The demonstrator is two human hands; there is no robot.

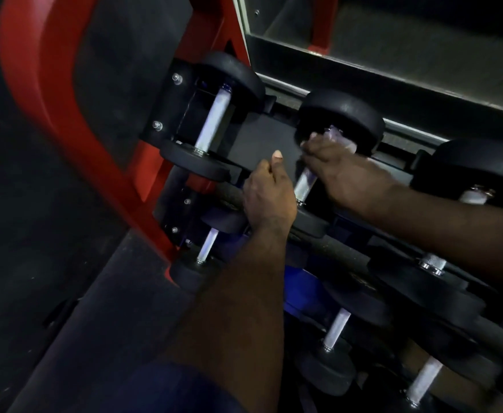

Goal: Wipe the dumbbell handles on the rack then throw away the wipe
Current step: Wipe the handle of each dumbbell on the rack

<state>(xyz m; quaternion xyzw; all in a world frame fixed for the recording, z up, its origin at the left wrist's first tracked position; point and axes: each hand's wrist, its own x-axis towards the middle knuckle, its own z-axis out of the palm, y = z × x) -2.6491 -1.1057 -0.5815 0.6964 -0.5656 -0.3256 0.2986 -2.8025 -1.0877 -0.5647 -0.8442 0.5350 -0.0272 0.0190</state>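
Wipe [341,138] is being gripped round the dumbbell handle [304,181] by the right hand [344,172]; beside that grip, the left hand [269,193] is curled, its hold unclear.

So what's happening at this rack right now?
A person is working along a dumbbell rack. Their right hand presses a pale wipe around the far end of the handle of the second dumbbell on the top row. The left hand rests at the front of the rack beside that dumbbell, thumb up, with its fingers out of sight. The other dumbbells sit in their slots, and no bin is in view.
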